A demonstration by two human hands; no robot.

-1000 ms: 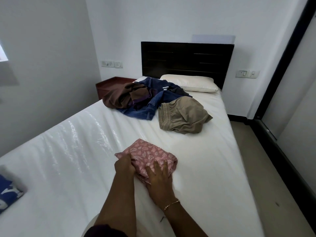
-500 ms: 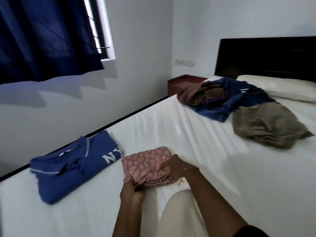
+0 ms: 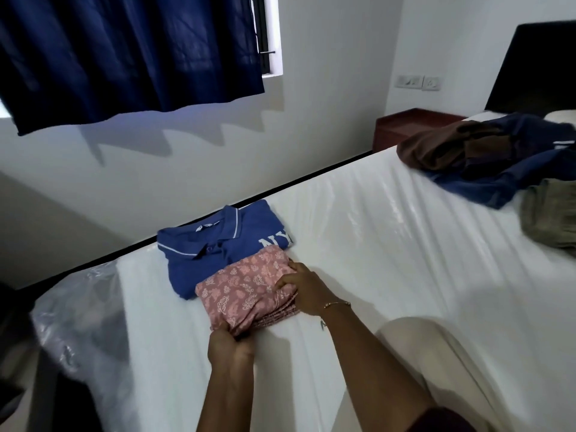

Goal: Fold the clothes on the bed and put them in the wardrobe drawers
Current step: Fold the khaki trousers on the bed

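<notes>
Fingers point(image 3: 282, 283) of the right hand point(image 3: 304, 289) are curled over the right edge of the folded pink floral cloth point(image 3: 246, 291); their tips go under the fold and are hidden. On the left hand point(image 3: 229, 347) the fingers grip the near corner of the same cloth, but they are seen from behind, so I cannot tell how far they close. This pink cloth lies on the white bed point(image 3: 389, 244), with its far edge over the lower part of the folded blue polo shirt point(image 3: 218, 244), of which the white letters are partly covered. At the far right, a pile of unfolded clothes point(image 3: 486, 157) in brown, blue and olive is cut off by the frame edge. A dark blue curtain point(image 3: 131, 54) hangs above, also cut off.
</notes>
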